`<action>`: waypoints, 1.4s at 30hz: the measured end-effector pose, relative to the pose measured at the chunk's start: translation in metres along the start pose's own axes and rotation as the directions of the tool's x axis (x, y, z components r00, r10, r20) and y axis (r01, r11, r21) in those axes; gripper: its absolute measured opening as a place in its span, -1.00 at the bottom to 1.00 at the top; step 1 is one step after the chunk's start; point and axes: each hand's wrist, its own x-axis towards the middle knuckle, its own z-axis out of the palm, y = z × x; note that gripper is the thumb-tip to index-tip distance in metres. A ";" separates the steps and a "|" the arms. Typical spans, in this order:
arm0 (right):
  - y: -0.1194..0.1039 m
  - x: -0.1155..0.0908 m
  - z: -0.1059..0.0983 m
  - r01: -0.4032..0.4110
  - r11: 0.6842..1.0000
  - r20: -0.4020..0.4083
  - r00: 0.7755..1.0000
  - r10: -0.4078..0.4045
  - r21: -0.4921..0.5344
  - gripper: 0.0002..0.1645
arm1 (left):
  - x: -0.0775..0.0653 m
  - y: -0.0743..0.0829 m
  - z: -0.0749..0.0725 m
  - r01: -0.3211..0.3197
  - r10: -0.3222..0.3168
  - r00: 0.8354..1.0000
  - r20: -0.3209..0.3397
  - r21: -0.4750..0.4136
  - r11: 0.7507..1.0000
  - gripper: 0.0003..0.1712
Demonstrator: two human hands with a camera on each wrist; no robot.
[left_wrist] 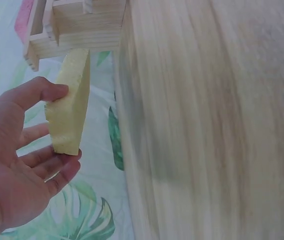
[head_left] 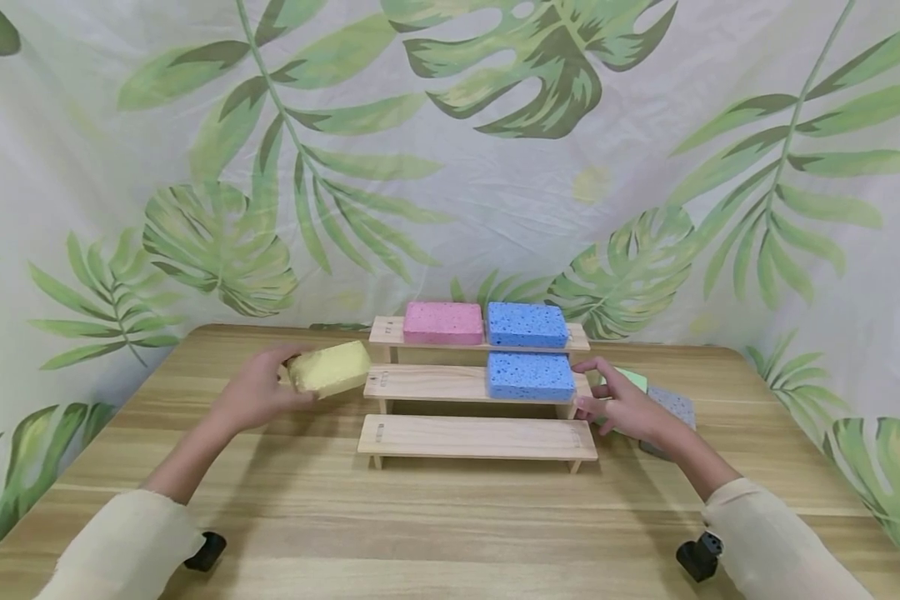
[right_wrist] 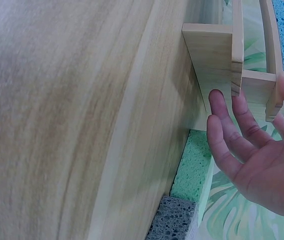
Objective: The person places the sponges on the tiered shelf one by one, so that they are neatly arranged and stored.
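Note:
My left hand [head_left: 258, 387] grips a yellow sponge [head_left: 333, 369] at its left end, between thumb and fingers. In the left wrist view the yellow sponge [left_wrist: 71, 105] is raised off the table, close to the rack's end. A three-step wooden rack [head_left: 476, 437] stands in the middle. Its middle step bears a blue sponge [head_left: 531, 376] at the right. My right hand [head_left: 626, 408] is at the rack's right end, beside that sponge. In the right wrist view its fingers [right_wrist: 244, 120] are spread and loosely bent near the step ends, holding nothing.
On the top step sit a pink sponge [head_left: 442, 323] and another blue sponge [head_left: 527, 325]. Behind my right hand, a green sponge [right_wrist: 192, 167] and a grey sponge [right_wrist: 172, 220] lie on the wooden table [head_left: 420, 533]. A leaf-patterned cloth [head_left: 495, 192] hangs behind.

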 end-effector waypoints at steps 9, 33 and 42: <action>0.002 0.000 0.000 0.000 1.000 -0.002 1.000 0.000 -0.003 -0.37 | -0.006 0.003 -0.008 -0.054 0.052 0.998 -0.047 -0.032 0.998 -0.26; 0.001 -0.002 -0.001 0.010 1.000 -0.008 1.000 -0.010 0.004 -0.36 | -0.017 0.013 -0.039 -0.214 0.204 0.973 -0.105 -0.101 0.972 -0.35; 0.001 0.000 0.000 0.016 1.000 -0.005 1.000 -0.016 -0.004 -0.37 | -0.013 0.024 -0.036 -0.284 0.283 0.959 -0.031 -0.199 0.938 -0.32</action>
